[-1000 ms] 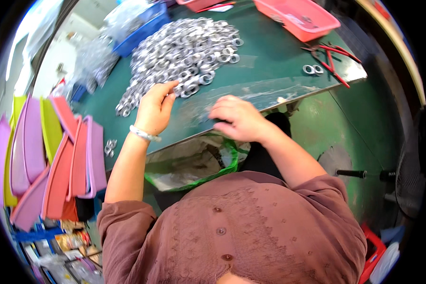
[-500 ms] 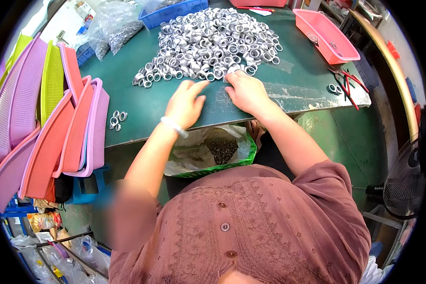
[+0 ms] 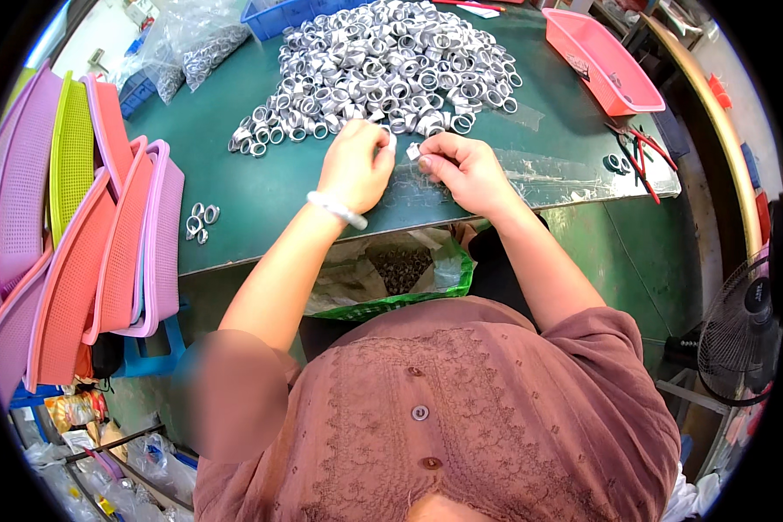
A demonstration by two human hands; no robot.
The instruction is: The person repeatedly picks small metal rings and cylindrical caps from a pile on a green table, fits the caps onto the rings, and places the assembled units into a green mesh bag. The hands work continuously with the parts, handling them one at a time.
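A large heap of silver metal rings [image 3: 391,65] lies on the green table. At its near edge my left hand [image 3: 354,167], with a pale bracelet on the wrist, is closed with its fingertips on a metal ring [image 3: 391,138]. Just to the right, my right hand [image 3: 470,177] pinches another small silver ring [image 3: 413,152] between thumb and fingers. The two rings are close together but look apart. Parts of both are covered by my fingers.
Several loose rings [image 3: 202,219] lie at the table's left. Stacked plastic baskets [image 3: 70,217] crowd the left side. A pink tray [image 3: 596,65], red-handled pliers [image 3: 642,161] and two rings [image 3: 617,163] are at right. An open green-edged bag [image 3: 383,274] sits below the table edge.
My left hand has moved right and closed on a ring at the heap's edge. My right hand has drawn back from the heap, pinching a ring. The view has shifted slightly.
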